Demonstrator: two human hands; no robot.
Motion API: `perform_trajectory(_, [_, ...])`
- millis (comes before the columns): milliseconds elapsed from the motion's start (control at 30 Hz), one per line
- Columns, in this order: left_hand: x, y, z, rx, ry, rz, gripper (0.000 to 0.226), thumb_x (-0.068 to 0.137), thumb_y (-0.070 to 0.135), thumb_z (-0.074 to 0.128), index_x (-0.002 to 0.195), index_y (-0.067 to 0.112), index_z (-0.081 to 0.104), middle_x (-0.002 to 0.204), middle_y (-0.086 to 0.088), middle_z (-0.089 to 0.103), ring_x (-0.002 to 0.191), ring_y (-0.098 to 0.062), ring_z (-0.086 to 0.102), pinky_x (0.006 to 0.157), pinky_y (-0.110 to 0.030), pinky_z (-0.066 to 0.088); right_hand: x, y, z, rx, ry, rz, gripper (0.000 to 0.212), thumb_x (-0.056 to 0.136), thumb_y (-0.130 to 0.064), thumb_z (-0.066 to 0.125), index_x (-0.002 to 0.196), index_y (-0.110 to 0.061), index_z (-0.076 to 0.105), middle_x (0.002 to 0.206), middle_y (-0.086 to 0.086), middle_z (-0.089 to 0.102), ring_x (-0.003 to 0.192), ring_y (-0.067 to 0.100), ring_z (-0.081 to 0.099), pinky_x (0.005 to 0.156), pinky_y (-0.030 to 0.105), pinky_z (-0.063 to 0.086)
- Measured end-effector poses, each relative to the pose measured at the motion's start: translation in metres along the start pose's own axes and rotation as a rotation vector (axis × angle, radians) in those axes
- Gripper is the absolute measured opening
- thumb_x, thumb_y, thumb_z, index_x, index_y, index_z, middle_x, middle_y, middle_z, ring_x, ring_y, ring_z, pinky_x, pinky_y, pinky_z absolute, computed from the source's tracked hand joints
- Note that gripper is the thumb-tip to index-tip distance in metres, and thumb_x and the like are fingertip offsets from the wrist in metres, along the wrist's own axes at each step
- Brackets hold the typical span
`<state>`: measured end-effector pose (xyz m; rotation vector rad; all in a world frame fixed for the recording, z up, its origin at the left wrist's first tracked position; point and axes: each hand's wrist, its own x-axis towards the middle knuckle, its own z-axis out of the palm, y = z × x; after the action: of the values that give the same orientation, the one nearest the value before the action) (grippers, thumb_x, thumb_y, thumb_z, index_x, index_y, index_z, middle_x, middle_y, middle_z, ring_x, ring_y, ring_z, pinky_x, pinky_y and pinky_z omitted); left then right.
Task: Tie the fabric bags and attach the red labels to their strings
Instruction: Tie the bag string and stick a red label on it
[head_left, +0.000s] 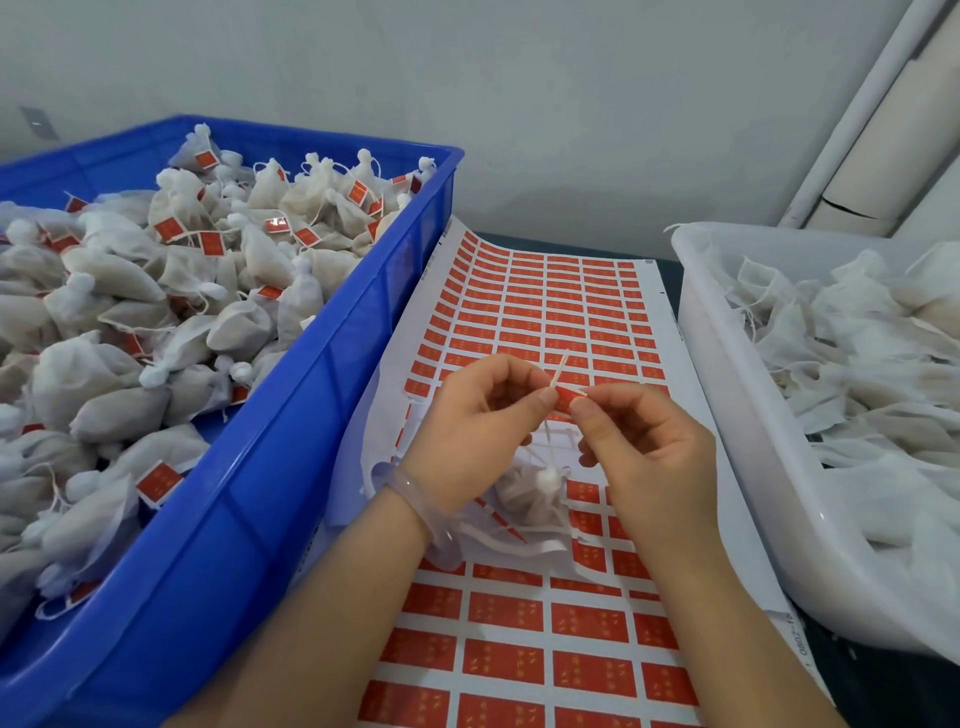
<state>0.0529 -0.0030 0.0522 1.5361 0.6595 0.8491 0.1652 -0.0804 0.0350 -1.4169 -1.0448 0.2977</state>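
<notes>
Red label (571, 399) pinched between left hand (475, 431) and right hand (647, 457), raised together.

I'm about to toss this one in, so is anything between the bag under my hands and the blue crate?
Nothing loose does. Between the bag and the blue crate lie only your left hand and the crate's near wall, which the bag must clear.
</notes>
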Motion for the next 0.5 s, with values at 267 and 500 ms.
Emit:
perform_trajectory(267, [0.0005, -0.0024, 0.0003, 0.062, -0.014, 0.098, 0.012, 0.087, 0.013, 0.061, 0.083, 0.025, 0.062, 0.083, 0.007, 0.068, 0.08, -0.009, 0.065, 0.073, -0.017, 0.054, -0.0001, 0.0026, 0.0006, -0.022, -0.03, 0.009, 0.011, 0.085, -0.027, 0.061, 0.078, -0.035, 0.059, 0.073, -0.018, 0.065, 0.073, 0.004, 0.062, 0.062, 0.009, 0.05])
perform_trajectory(500, [0.0017, -0.0031, -0.0021, 0.017, -0.006, 0.109, 0.013, 0.086, 0.012, 0.06, 0.082, 0.024, 0.062, 0.074, 0.015, 0.067, 0.074, -0.004, 0.065, 0.067, -0.013, 0.052, 0.0007, -0.0033, 0.0014, 0.077, -0.076, 0.045, 0.04, 0.066, -0.056, 0.059, 0.104, -0.046, 0.055, 0.089, -0.02, 0.067, 0.081, 0.002, 0.065, 0.064, 0.012, 0.053])
